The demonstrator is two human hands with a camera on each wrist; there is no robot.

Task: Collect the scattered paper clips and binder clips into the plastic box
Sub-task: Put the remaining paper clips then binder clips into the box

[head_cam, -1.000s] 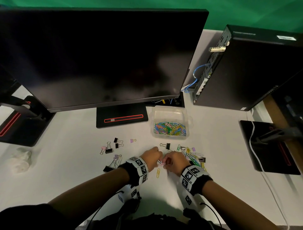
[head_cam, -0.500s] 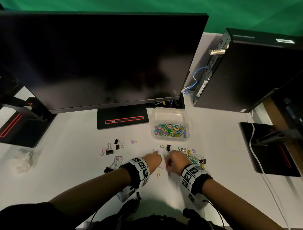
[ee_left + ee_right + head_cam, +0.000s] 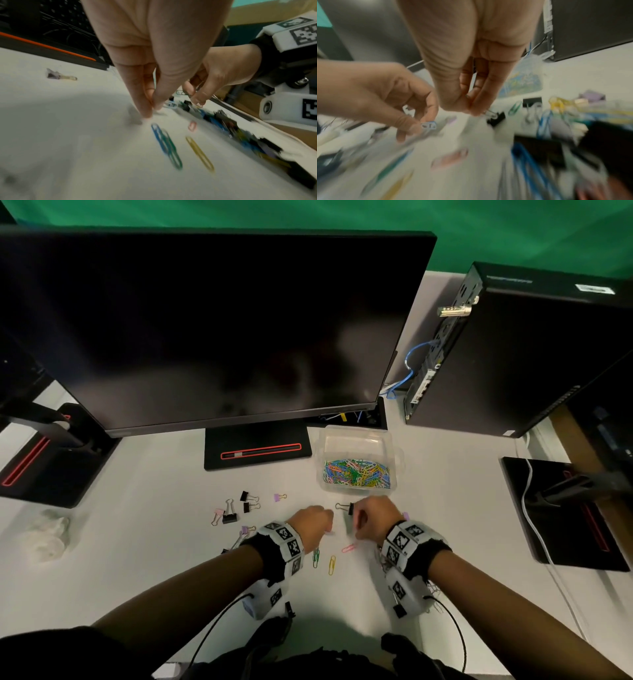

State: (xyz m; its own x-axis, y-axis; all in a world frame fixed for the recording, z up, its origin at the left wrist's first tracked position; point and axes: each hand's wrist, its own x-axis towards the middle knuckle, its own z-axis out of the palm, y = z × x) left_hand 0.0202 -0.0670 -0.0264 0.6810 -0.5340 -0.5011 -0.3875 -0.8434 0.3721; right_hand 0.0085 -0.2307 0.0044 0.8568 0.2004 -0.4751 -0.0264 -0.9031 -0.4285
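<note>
The clear plastic box (image 3: 358,440) holds many coloured paper clips and stands behind my hands. My right hand (image 3: 364,518) (image 3: 473,109) pinches the wire handle of a black binder clip (image 3: 350,508) (image 3: 496,118) that lies on the white table. My left hand (image 3: 313,523) (image 3: 151,108) has thumb and fingers pressed together at the table; in the right wrist view a small blue clip (image 3: 429,125) sits at its fingertips. Green (image 3: 315,557) (image 3: 169,147), yellow (image 3: 331,565) (image 3: 199,152) and pink (image 3: 347,548) (image 3: 192,125) paper clips lie loose between my wrists.
Several binder clips (image 3: 236,510) lie scattered to the left, and a pile of mixed clips (image 3: 240,134) lies under my right wrist. A monitor (image 3: 212,330) on its stand (image 3: 257,450) is behind, a black computer case (image 3: 520,361) at back right, and crumpled plastic (image 3: 48,535) at far left.
My hands were together on a pinkish clip; now they have parted and moved forward. The right hand has reached the black binder clip, and a pink paper clip lies on the table.
</note>
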